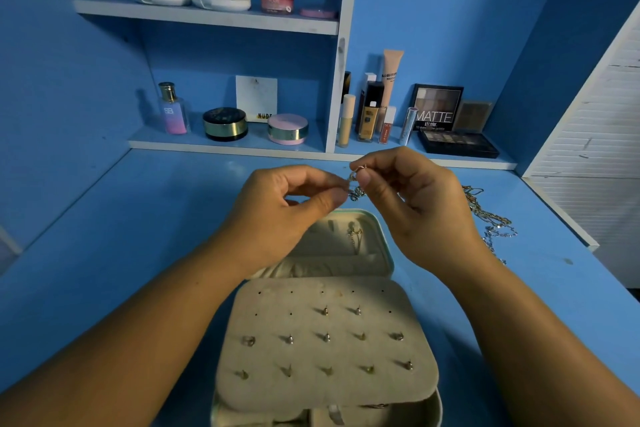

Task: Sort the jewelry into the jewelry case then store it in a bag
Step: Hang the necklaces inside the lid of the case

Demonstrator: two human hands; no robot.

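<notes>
hands (pixel 346 204) pinch necklace (pixel 356 184) – above open case (pixel 381 253)

Dim, bluish, even light; soft shadows, wide-angle bending at the edges, slight overall softness.

Blue desk (pixel 104 236), white-edged shelves (pixel 207 15) (dim light)
</notes>
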